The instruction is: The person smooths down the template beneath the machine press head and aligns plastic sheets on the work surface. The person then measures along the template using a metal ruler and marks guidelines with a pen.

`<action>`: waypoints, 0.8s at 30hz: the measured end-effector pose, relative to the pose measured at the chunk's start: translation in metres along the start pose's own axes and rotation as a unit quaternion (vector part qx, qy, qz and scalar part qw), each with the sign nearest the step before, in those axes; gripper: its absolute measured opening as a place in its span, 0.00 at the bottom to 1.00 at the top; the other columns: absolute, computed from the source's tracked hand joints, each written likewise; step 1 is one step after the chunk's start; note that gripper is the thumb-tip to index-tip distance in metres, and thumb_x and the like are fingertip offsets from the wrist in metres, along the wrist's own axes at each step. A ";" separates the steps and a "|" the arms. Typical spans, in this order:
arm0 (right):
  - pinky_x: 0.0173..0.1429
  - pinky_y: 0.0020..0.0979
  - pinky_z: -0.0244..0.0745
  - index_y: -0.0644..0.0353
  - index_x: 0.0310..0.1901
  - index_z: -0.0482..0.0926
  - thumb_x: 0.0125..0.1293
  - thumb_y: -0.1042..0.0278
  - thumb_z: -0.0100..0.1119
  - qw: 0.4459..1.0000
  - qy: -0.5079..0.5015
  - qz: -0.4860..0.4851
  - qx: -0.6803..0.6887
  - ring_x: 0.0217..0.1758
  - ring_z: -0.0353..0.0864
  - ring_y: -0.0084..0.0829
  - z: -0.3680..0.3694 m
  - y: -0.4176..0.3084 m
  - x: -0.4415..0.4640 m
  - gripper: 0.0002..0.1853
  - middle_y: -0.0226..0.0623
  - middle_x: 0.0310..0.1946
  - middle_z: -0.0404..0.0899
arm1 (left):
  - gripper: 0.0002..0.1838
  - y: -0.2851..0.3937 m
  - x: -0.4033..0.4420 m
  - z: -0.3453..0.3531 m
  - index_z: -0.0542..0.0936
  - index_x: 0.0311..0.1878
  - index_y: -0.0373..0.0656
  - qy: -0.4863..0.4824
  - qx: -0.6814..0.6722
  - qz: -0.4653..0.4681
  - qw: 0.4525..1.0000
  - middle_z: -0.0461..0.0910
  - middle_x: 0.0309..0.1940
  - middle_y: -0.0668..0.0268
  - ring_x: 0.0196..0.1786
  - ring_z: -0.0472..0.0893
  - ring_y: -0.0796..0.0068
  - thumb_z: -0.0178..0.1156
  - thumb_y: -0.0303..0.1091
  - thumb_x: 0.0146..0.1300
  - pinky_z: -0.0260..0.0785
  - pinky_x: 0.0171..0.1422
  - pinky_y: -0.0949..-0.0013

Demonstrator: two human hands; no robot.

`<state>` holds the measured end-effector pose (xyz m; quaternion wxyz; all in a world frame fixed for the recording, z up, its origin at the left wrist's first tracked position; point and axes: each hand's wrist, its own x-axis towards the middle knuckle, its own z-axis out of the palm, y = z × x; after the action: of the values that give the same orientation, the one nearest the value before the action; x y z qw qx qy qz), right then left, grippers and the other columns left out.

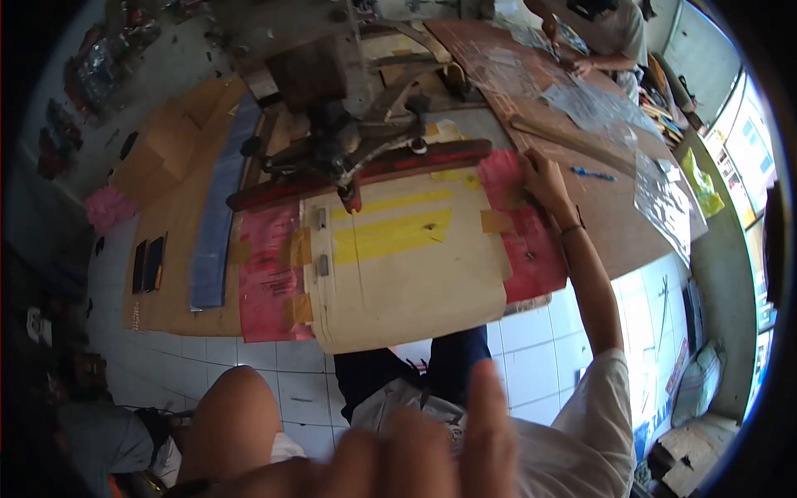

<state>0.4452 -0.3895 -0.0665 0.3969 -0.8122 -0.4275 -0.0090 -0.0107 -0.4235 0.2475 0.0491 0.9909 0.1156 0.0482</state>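
My right hand [544, 181] is at the upper right edge of a red board [531, 241], its fingers together and curled over it. A cream sheet [398, 299] with yellow strips [394, 232] covers the middle, taped over red parts on both sides. Above it a dark red bar [365, 174] lies across, under a metal mechanism with a pointed tip over the sheet. Close to the camera, my left hand [415, 452] is large and blurred at the bottom, index finger stretched up, with nothing visible in it.
Brown board with a blue strip [220, 216] and two dark pieces [149, 266] lies left. On the right table are a wooden bar [573, 145], blue pen [593, 174] and clear plastic [589, 104]. Another person [618, 41] works at back right; someone's knee [237, 407] is lower left.
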 end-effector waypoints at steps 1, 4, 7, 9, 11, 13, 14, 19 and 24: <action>0.44 0.46 0.77 0.61 0.44 0.82 0.75 0.48 0.53 1.000 -0.002 0.000 -0.008 0.37 0.87 0.50 -0.004 0.002 -0.004 0.21 0.50 0.31 0.85 | 0.24 -0.003 -0.006 0.004 0.84 0.54 0.31 0.043 0.009 0.014 0.999 0.78 0.28 0.61 0.27 0.79 0.70 0.66 0.21 0.50 0.74 0.30 0.71; 0.45 0.48 0.76 0.61 0.45 0.82 0.74 0.49 0.54 0.999 -0.030 0.034 -0.005 0.41 0.85 0.53 -0.007 -0.007 -0.002 0.20 0.52 0.34 0.85 | 0.22 -0.003 -0.022 0.007 0.84 0.54 0.31 0.101 0.043 -0.001 0.994 0.79 0.29 0.60 0.30 0.82 0.67 0.67 0.22 0.52 0.77 0.34 0.70; 0.47 0.48 0.76 0.61 0.45 0.82 0.74 0.49 0.54 1.000 -0.022 0.004 -0.020 0.43 0.85 0.54 -0.006 -0.011 -0.004 0.20 0.53 0.36 0.85 | 0.21 0.009 -0.041 0.000 0.84 0.55 0.33 0.003 0.025 -0.085 0.996 0.80 0.31 0.60 0.32 0.82 0.65 0.67 0.23 0.56 0.77 0.37 0.69; 0.47 0.49 0.76 0.61 0.45 0.82 0.73 0.50 0.55 0.999 -0.030 0.000 -0.031 0.43 0.85 0.54 -0.008 -0.012 -0.005 0.19 0.53 0.36 0.85 | 0.20 0.007 -0.052 0.007 0.84 0.54 0.36 -0.058 -0.007 -0.110 0.992 0.81 0.34 0.61 0.36 0.82 0.64 0.69 0.27 0.57 0.75 0.41 0.66; 0.47 0.49 0.77 0.60 0.45 0.82 0.73 0.51 0.55 0.999 -0.023 -0.014 -0.037 0.43 0.85 0.54 -0.008 -0.009 -0.006 0.19 0.54 0.37 0.85 | 0.19 -0.013 -0.067 0.035 0.85 0.52 0.41 -0.121 -0.046 -0.136 0.982 0.82 0.37 0.63 0.43 0.82 0.62 0.73 0.34 0.57 0.74 0.50 0.59; 0.47 0.49 0.77 0.61 0.44 0.82 0.72 0.51 0.56 0.998 -0.009 -0.043 -0.036 0.43 0.85 0.55 -0.002 -0.005 -0.007 0.18 0.54 0.36 0.85 | 0.26 -0.041 -0.063 0.060 0.82 0.57 0.41 -0.150 -0.101 -0.190 0.965 0.87 0.33 0.62 0.31 0.87 0.63 0.75 0.43 0.58 0.78 0.37 0.63; 0.46 0.49 0.77 0.61 0.43 0.82 0.72 0.51 0.57 0.998 -0.023 -0.043 -0.034 0.42 0.85 0.55 -0.001 -0.007 -0.011 0.19 0.54 0.35 0.85 | 0.25 -0.056 -0.065 0.079 0.82 0.56 0.40 -0.140 -0.147 -0.191 0.960 0.86 0.34 0.59 0.32 0.86 0.59 0.73 0.44 0.59 0.78 0.39 0.60; 0.41 0.50 0.76 0.62 0.39 0.82 0.70 0.50 0.59 0.998 -0.038 -0.036 -0.045 0.37 0.84 0.56 -0.019 -0.032 -0.013 0.19 0.52 0.31 0.84 | 0.28 -0.111 -0.069 0.179 0.80 0.58 0.39 -0.023 -0.255 -0.147 0.955 0.82 0.41 0.53 0.43 0.82 0.52 0.72 0.46 0.61 0.77 0.51 0.56; 0.40 0.51 0.75 0.60 0.35 0.83 0.70 0.50 0.57 0.996 -0.070 -0.046 -0.042 0.33 0.83 0.55 -0.015 -0.039 -0.011 0.19 0.51 0.28 0.83 | 0.26 -0.118 -0.048 0.240 0.82 0.55 0.41 0.131 -0.194 -0.162 0.959 0.79 0.53 0.56 0.57 0.78 0.53 0.76 0.41 0.55 0.69 0.62 0.56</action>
<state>0.4160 -0.3945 -0.0353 0.3305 -0.8063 -0.4904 0.0114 -0.0582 -0.3408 -0.0066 0.2316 0.9155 0.2684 0.1902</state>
